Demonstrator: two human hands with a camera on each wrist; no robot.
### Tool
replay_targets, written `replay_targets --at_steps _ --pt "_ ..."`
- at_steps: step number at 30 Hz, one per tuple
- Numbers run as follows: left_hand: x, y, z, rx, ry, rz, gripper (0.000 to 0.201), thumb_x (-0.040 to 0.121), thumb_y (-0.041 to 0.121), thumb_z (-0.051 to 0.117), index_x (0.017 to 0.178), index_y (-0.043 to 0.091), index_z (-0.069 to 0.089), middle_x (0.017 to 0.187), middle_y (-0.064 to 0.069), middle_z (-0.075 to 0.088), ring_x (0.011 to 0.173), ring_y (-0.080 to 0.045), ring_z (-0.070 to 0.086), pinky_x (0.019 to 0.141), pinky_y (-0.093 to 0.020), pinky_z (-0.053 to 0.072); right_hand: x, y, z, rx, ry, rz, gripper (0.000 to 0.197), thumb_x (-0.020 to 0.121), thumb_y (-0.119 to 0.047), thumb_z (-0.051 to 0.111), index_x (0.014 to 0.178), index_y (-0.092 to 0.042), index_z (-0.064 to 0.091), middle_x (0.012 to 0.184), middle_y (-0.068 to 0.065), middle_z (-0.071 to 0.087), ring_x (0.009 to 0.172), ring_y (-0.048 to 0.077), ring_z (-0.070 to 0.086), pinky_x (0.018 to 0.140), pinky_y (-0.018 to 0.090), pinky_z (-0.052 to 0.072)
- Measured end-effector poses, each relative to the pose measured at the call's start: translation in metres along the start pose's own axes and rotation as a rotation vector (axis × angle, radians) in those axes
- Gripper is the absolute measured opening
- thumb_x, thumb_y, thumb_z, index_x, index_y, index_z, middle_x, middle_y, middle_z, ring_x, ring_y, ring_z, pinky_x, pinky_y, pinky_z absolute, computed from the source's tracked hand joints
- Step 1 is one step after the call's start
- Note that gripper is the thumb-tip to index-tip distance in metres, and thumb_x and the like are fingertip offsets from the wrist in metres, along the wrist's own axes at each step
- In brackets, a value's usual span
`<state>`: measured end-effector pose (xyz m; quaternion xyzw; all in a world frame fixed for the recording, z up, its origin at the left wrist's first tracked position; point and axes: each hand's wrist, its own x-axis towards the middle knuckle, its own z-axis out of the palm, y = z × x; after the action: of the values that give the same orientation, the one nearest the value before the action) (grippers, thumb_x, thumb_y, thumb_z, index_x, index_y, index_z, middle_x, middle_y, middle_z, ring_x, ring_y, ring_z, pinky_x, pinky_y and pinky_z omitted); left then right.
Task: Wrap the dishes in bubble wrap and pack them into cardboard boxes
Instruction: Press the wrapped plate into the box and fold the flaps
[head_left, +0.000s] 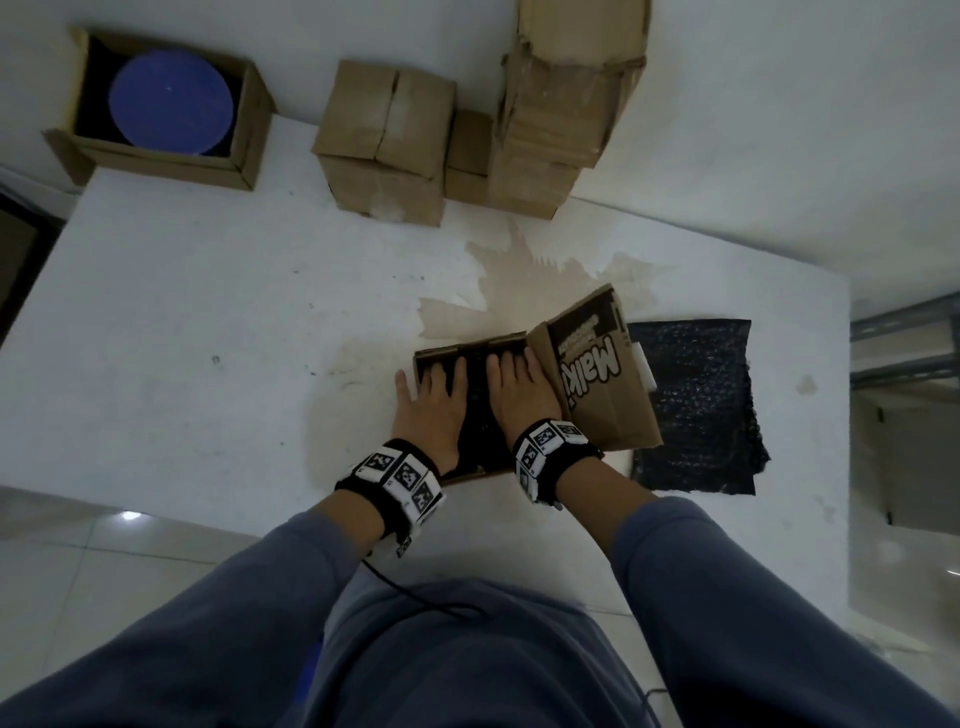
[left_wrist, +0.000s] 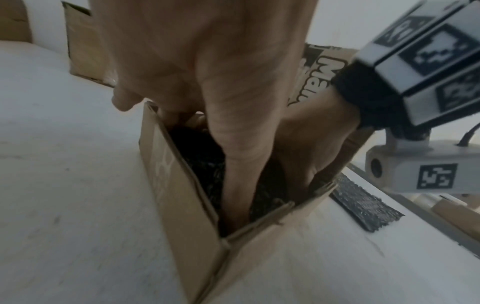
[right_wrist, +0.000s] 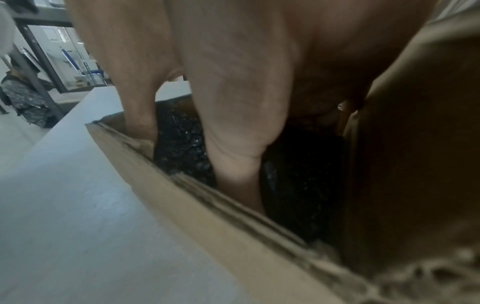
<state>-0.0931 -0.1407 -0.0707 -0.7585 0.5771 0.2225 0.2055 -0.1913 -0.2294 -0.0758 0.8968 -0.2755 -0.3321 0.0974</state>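
An open cardboard box (head_left: 470, 341) stands on the white table (head_left: 208, 322) in front of me, its printed flap (head_left: 592, 374) raised on the right. Inside lies a bundle in black bubble wrap (head_left: 479, 410). Both my hands reach into the box with straight fingers and press on the bundle: left hand (head_left: 439, 384) on its left side, thumb outside the box wall, right hand (head_left: 517, 384) beside the flap. The left wrist view shows my left hand (left_wrist: 233, 164) going down past the box wall (left_wrist: 182, 205) onto the wrap (left_wrist: 200, 156). The right wrist view shows my right hand (right_wrist: 233, 148) on the wrap (right_wrist: 182, 148).
A loose sheet of black bubble wrap (head_left: 696, 405) lies flat to the right of the box. At the back left an open box (head_left: 249, 119) holds a blue plate (head_left: 171, 101). Closed boxes (head_left: 384, 140) and a tall cardboard stack (head_left: 561, 104) stand at the back.
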Motion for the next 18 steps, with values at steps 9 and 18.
replay_targets --at_steps 9,18 --pt "-0.004 0.002 0.008 0.013 0.046 -0.006 0.112 0.082 0.050 0.063 0.154 0.007 -0.011 0.158 -0.022 0.004 0.149 -0.032 0.010 0.119 -0.058 0.008 -0.005 -0.007 -0.005 0.026 0.043 0.068 0.058 0.105 -0.026 0.027 0.152 0.001 0.007 0.155 0.022 0.022 0.143 0.036 0.024 0.120 0.044 0.010" --pt "-0.024 -0.025 -0.035 -0.486 0.290 0.096 0.066 0.076 0.048 0.072 0.136 0.028 0.051 0.133 0.001 0.052 0.115 -0.020 0.057 0.089 -0.035 0.051 -0.084 0.033 -0.057 0.440 0.539 0.016 0.053 0.067 -0.025 0.075 0.116 -0.014 0.059 0.115 0.012 0.056 0.109 0.032 0.051 0.092 0.044 0.039"
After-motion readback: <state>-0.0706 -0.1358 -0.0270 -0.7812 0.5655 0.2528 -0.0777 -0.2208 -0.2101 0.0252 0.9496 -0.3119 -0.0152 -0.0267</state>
